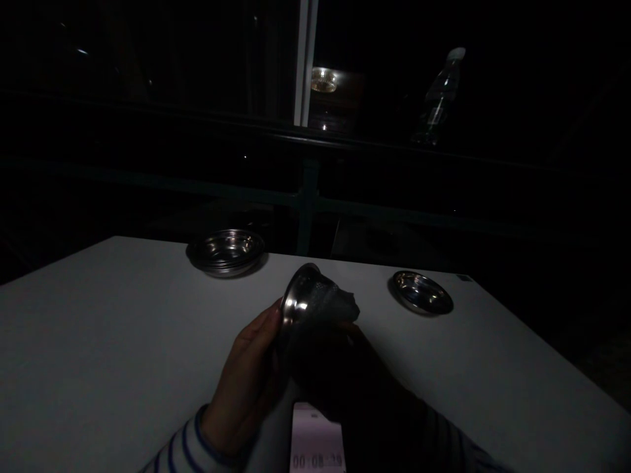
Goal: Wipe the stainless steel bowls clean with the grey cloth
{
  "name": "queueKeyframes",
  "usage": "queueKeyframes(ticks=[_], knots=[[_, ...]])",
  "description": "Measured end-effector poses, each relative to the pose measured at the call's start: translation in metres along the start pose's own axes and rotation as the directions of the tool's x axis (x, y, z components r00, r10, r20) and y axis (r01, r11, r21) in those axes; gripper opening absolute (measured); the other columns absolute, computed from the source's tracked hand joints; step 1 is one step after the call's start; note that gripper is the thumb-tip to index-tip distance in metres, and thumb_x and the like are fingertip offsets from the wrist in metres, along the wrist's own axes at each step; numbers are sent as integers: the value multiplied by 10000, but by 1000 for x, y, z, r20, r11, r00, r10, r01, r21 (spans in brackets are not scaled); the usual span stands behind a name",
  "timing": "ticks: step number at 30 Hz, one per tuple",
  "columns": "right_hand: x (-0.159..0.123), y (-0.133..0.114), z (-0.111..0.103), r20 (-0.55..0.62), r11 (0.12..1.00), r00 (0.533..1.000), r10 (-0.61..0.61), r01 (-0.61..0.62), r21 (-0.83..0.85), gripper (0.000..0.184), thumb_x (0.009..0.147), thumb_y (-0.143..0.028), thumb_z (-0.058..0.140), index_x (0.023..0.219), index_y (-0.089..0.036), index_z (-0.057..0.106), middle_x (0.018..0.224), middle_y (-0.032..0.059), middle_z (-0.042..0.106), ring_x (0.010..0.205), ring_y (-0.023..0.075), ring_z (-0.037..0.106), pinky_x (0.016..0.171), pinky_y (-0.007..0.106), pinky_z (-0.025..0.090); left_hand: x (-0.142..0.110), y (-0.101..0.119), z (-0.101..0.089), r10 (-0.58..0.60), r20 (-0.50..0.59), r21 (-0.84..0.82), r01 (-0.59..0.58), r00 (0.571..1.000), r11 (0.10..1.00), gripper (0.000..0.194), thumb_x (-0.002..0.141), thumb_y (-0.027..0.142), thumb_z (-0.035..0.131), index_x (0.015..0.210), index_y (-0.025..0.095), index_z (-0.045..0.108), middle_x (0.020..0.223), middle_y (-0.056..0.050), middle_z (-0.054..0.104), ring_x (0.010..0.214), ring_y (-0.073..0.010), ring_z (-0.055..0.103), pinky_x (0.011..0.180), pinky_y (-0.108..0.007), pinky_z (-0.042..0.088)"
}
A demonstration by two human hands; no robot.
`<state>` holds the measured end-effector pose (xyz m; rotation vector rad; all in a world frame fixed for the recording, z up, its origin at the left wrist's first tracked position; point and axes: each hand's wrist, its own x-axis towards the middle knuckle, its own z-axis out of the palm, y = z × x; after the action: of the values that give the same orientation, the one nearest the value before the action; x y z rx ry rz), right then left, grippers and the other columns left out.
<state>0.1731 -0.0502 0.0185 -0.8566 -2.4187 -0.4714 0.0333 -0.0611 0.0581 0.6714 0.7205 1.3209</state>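
My left hand (246,374) grips the rim of a shiny metal bowl (296,299), which is tilted up on its side above the table. My right hand (330,361), deep in shadow, presses a grey cloth (338,303) against the bowl. Its fingers are mostly hidden in the dark, but the cloth bunches out past them. A stack of metal bowls (227,269) sits at the far left of the table. One more metal bowl (424,293) rests by itself at the right.
The white table (123,328) has its far edge just behind the bowls. A phone (317,437) showing a timer lies below my hands. Beyond the table, a plastic bottle (441,98) stands near a dark window with a pale frame (305,62).
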Motion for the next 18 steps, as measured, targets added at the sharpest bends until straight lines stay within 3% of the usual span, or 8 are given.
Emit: queueKeyframes(ticks=[4,10,14,18], knots=[[-1,7,6,-35,1000,999,-21,21,3,178,829,-269,494,977,-283,592,897,6,629,834,172,540,748,344,422,3,1,-2,14,3,7,-14,1000,1000,340,744,354,603,1027,170,645,972,-86,690,821,-229,637,717,-314,479],[7,24,-22,-263,994,959,105,-109,0,329,771,-332,562,1057,-170,555,1025,93,591,934,230,510,746,369,420,2,3,0,21,27,2,-21,999,1000,274,740,347,604,915,151,680,917,-94,700,815,-233,635,692,-303,479],[8,21,-22,-181,990,974,140,-133,52,266,784,-312,555,1028,-204,568,967,63,609,865,208,536,689,345,422,2,2,-3,-7,27,-2,7,1000,1000,292,756,323,589,987,161,661,931,-85,699,821,-235,636,697,-315,479],[8,11,-6,-76,1000,997,26,-25,13,120,806,-223,501,886,-245,589,780,5,626,700,167,547,626,332,420,3,2,-4,13,4,32,-13,1000,999,305,748,310,601,1009,164,657,961,-83,696,847,-227,633,724,-303,474]])
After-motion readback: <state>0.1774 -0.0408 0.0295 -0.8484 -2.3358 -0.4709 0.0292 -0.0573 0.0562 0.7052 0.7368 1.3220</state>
